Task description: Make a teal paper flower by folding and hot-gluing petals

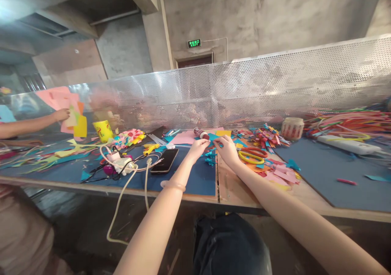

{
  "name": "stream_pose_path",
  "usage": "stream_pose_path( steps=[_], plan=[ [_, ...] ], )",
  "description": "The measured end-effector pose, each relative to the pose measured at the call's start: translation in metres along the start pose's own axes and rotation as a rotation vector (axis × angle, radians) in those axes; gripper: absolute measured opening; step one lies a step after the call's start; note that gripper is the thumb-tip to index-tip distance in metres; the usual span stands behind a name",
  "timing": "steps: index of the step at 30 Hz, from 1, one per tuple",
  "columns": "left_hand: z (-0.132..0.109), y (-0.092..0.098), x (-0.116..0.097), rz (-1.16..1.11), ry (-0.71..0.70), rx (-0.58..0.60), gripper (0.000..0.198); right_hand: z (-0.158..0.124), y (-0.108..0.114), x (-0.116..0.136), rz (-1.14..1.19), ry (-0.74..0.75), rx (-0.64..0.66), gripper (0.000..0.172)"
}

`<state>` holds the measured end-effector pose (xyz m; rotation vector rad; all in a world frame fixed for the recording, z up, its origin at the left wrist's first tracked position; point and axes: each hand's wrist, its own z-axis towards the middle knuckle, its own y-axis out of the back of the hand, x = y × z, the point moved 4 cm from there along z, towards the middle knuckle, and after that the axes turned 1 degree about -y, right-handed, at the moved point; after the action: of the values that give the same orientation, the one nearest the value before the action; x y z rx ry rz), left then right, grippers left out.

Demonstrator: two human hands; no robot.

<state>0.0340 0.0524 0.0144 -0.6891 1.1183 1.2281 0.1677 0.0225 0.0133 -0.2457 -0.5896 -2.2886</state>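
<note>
My left hand [199,149] and my right hand [227,149] are close together above the table, fingertips pinched. Between them shows a small piece of blue paper [211,142], partly hidden by the fingers. Just below lie several small blue paper cut-outs [209,158]. Behind my left hand a glue stick [201,134] rests on its side, on or beside pink paper [184,138]. Scissors with orange and yellow handles [251,156] are to the right of my right hand, with pink paper scraps [282,173] near them. A dark phone [165,161] lies to the left.
A power strip with tangled cables [124,164], a yellow glue gun [150,148] and a yellow cup [103,131] stand or lie leftward. Rightward are a jar [292,128] and a white power strip [348,145]. A perforated metal screen [275,88] runs behind. At left, another person's hand [62,114] holds coloured paper.
</note>
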Motion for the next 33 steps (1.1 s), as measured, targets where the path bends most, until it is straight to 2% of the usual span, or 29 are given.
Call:
stream_pose_path(
  steps=[10, 15, 18, 23, 26, 33],
  plan=[
    [0.002, 0.003, 0.000, 0.000, -0.040, -0.063, 0.019, 0.001, 0.001, 0.009, -0.057, 0.126, 0.060, 0.018],
    [0.000, 0.005, -0.002, 0.005, -0.060, -0.081, 0.021, 0.000, 0.002, 0.014, -0.055, 0.142, 0.092, 0.020],
    [0.000, 0.004, -0.004, 0.017, -0.073, -0.074, 0.022, -0.001, 0.003, 0.016, -0.034, 0.104, 0.074, 0.018],
    [0.000, 0.000, -0.003, 0.069, -0.093, -0.001, 0.024, 0.000, 0.002, 0.007, 0.022, -0.060, 0.007, 0.019],
    [0.000, -0.002, -0.001, 0.109, -0.097, 0.042, 0.025, 0.001, -0.001, 0.000, 0.069, -0.129, 0.026, 0.022],
    [0.000, 0.000, 0.000, 0.123, -0.087, 0.023, 0.028, 0.001, -0.003, 0.003, 0.120, -0.095, 0.074, 0.020]
  ],
)
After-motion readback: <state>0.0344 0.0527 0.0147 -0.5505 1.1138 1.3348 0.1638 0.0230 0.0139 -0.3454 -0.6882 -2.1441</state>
